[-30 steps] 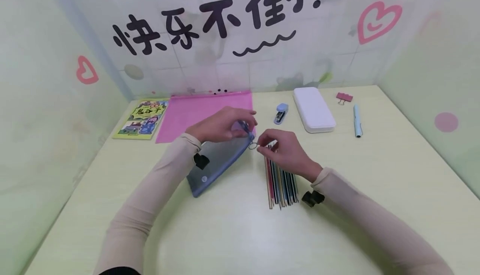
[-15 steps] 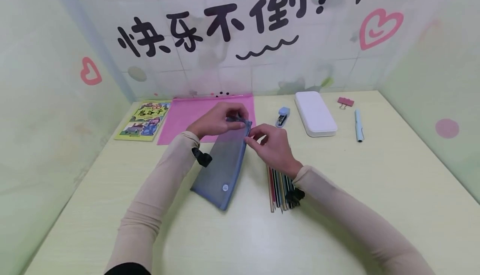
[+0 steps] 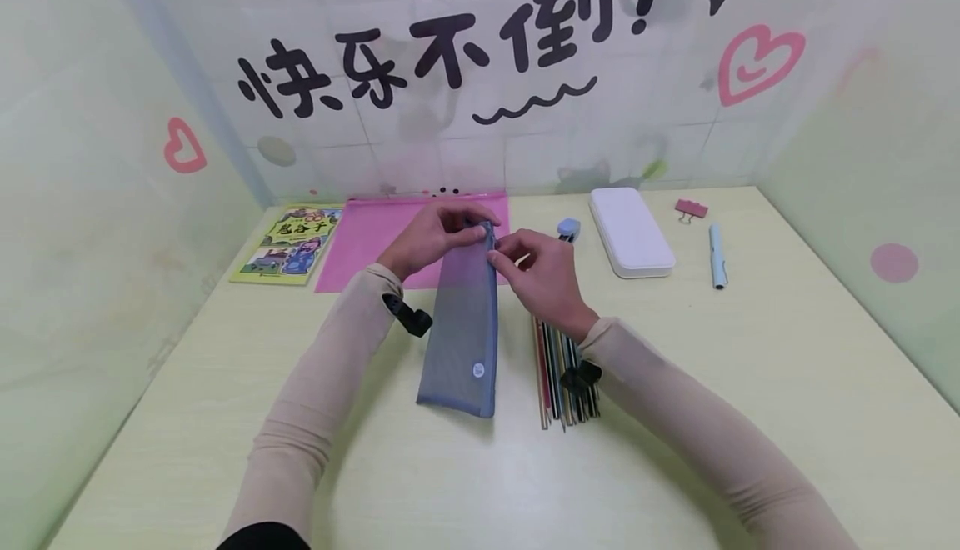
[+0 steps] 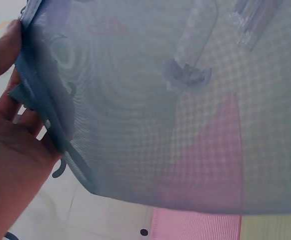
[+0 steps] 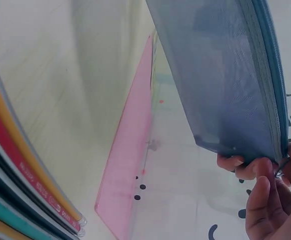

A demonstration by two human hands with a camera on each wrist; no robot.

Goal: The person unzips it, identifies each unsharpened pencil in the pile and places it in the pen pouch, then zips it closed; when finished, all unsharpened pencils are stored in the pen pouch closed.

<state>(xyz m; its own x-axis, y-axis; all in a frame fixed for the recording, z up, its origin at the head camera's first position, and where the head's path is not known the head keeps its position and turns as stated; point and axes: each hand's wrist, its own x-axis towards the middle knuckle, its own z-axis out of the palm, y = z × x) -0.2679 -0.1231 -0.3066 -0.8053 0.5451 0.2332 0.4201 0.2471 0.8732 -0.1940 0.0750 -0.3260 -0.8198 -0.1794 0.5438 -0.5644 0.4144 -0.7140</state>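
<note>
A blue-grey mesh zipper pouch (image 3: 459, 342) hangs lengthwise over the table, its far end raised. My left hand (image 3: 432, 237) grips that upper end, thumb on the near side; the left wrist view shows its fingers along the edge of the see-through mesh. At the same corner my right hand (image 3: 546, 277) pinches the small ring pull (image 5: 281, 166) of the zipper, which runs down the pouch's right edge. The zipper looks closed along the stretch seen in the right wrist view. A bundle of pencils (image 3: 551, 379) lies beneath the right hand and wrist, partly covered.
Behind the hands lies a pink zip folder (image 3: 360, 250), with a yellow comic booklet (image 3: 288, 243) to its left. A blue stapler (image 3: 568, 227), a white case (image 3: 632, 233), a pink binder clip (image 3: 691, 208) and a light blue pen (image 3: 717, 257) lie to the right.
The pouch has swung from slanting left to nearly straight toward me. My right hand has moved from the ring pull's loose side up and left, against the pouch's corner.
</note>
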